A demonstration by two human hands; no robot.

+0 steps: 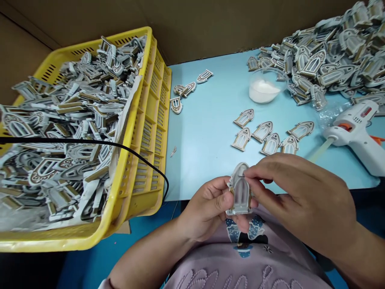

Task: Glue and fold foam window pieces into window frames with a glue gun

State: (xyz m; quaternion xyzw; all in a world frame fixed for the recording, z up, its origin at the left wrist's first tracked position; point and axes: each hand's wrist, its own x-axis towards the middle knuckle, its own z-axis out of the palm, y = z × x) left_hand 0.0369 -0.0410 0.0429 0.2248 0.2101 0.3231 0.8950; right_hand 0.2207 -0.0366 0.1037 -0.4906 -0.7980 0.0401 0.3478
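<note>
My left hand (pixel 215 202) grips a small arched window ornament (pixel 241 194), white with gold edges, held upright just off the table's front edge. Its plain white side faces me. My right hand (pixel 300 196) comes in from the right, thumb and forefinger pinched against the upper arch of the ornament. A thin dark sliver shows at those fingertips, too small to name. Beyond my hands, several similar arched window ornaments (pixel 243 139) lie on the light blue table (pixel 201 160).
A yellow crate (pixel 153 120) full of such ornaments stands left, a black cable (pixel 132 150) across it. A clear cup of white material (pixel 262 90) sits before a large ornament pile (pixel 327 60). A white glue gun (pixel 355 132) with its glue stick lies right.
</note>
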